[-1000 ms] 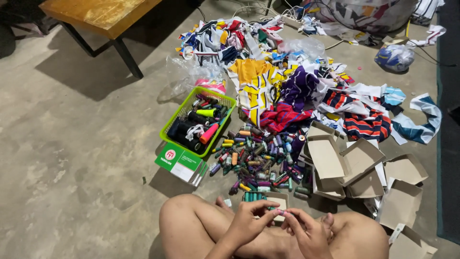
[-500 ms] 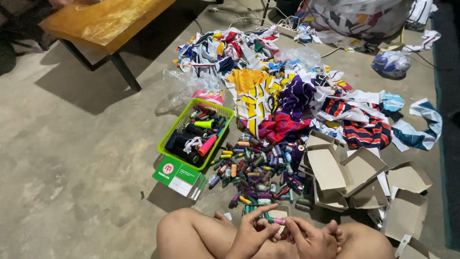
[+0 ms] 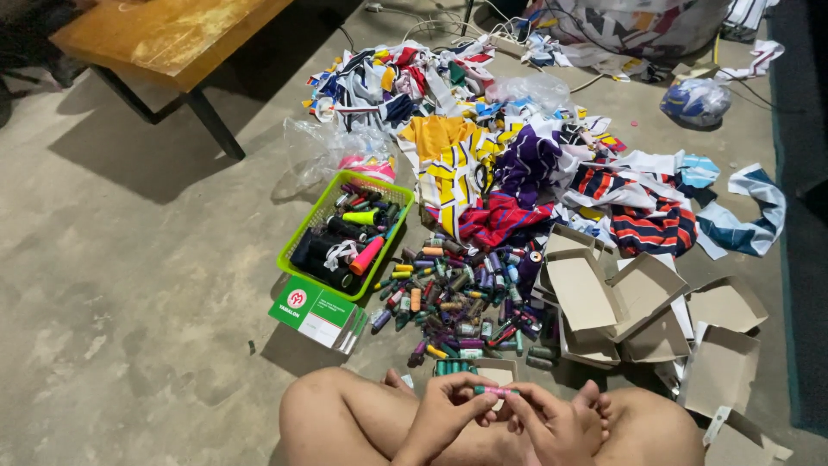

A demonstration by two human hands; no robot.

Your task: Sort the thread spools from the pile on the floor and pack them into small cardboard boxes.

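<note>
At the bottom centre of the frame, your left hand (image 3: 444, 414) and right hand (image 3: 552, 423) are both closed lightly on one small thread spool (image 3: 497, 391), pinched between fingertips above your crossed legs. The grip looks thin, so I judge the spool could slip and roll down among your legs or into the heap ahead, where it would be hard to pick out again.

Just above your hands sits a small open carton (image 3: 496, 371) with a row of green spools at its left edge; a nudge from your knuckles could tip it. Beyond lies the loose spool pile (image 3: 457, 298), mid-frame, easy to scatter with a knee.

Left of the pile a flat green and white box (image 3: 317, 312) lies on the concrete, a round red mark on its lid. Behind it stands a lime green basket (image 3: 297, 244) of larger cones. Right of centre are plain brown cardboard boxes (image 3: 604, 298), flaps open, unlabelled. Further up, printed fabric scraps (image 3: 483, 164) spread wide; at upper left a wooden table (image 3: 164, 39), at upper right a knotted plastic bag (image 3: 695, 102)
</note>
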